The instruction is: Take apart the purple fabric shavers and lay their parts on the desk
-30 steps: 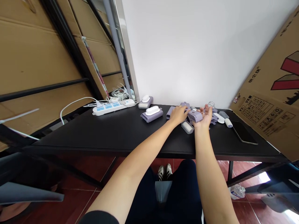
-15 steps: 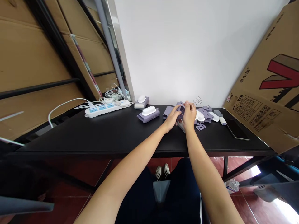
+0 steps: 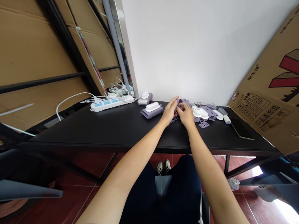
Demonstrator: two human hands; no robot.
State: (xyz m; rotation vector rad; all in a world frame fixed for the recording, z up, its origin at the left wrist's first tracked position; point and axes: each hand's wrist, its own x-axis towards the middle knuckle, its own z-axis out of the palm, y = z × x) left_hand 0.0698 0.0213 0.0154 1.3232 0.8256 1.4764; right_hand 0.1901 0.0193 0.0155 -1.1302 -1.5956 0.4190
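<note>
My left hand is wrapped around a purple plastic housing, with its open end facing my other hand. My right hand pinches a thin wire coil spring at the housing's opening. One end of the spring reaches toward the inside of the housing, and the other sticks out to the right past my knuckles. Fingers partly hide how far in it goes. Beside my right hand lie white oval caps, purple housing parts and a flat purple ring-shaped piece.
Left of my hands sit two purple-and-white assembled units, the nearer one and the farther one. A white power strip with cables lies at the left. A phone, a small white cylinder and a large cardboard box are at right.
The spring has come down from above my right hand to the housing's opening. The housing has been turned in my left hand, and the view has shifted slightly.
</note>
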